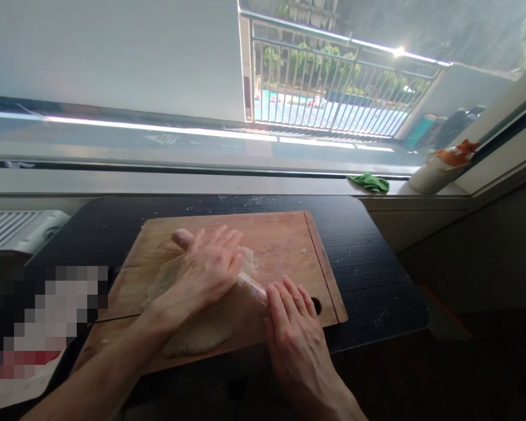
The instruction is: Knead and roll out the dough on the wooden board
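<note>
A rolling pin point(252, 288) lies slantwise over a sheet of pale dough point(197, 341) on a wooden cutting board point(284, 234). My left hand point(213, 263) presses flat across the upper part of the pin, fingers stretched out and slightly blurred. Beyond it the pin's far end sticks out to the upper left. Over the near right end of the pin rests my right hand point(294, 321), its fingers extended and only slightly bent, not wrapped round. Both palms hide parts of the pin, and my left forearm covers some of the dough.
The board sits on a black table point(359, 275) dusted with flour. On the windowsill behind are a green cloth point(370, 182) and a pale cylindrical container point(436, 171) with something orange on top. A white slatted appliance point(21, 230) stands at left. A blurred patch covers the lower left.
</note>
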